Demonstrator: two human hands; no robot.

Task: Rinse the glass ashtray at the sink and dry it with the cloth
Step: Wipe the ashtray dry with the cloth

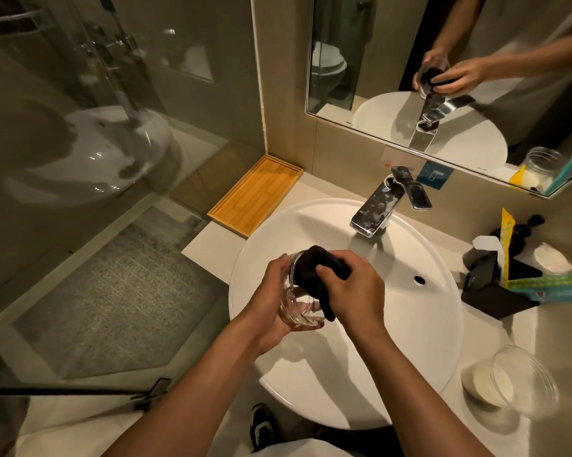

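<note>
Head view. The left hand [271, 298] cups a clear glass ashtray [296, 310] from below and from the left, holding it tilted on edge over the left part of a white round sink [393, 341]. The right hand [354, 288] is closed around a dark cloth [314, 268], pressing it into the hollow of the ashtray; one end of the cloth hangs down past the ashtray's rim. Both hands are above the basin, in front of a chrome tap [382, 202] with no water visibly running. On the desk [542, 437], a wooden tray [256, 196] lies to the left of the sink. To the right stand a black holder [489, 288] with packets and a clear glass jar [512, 380] lying on its side. A wall mirror [393, 54] behind the tap reflects the hands and the cloth.
</note>
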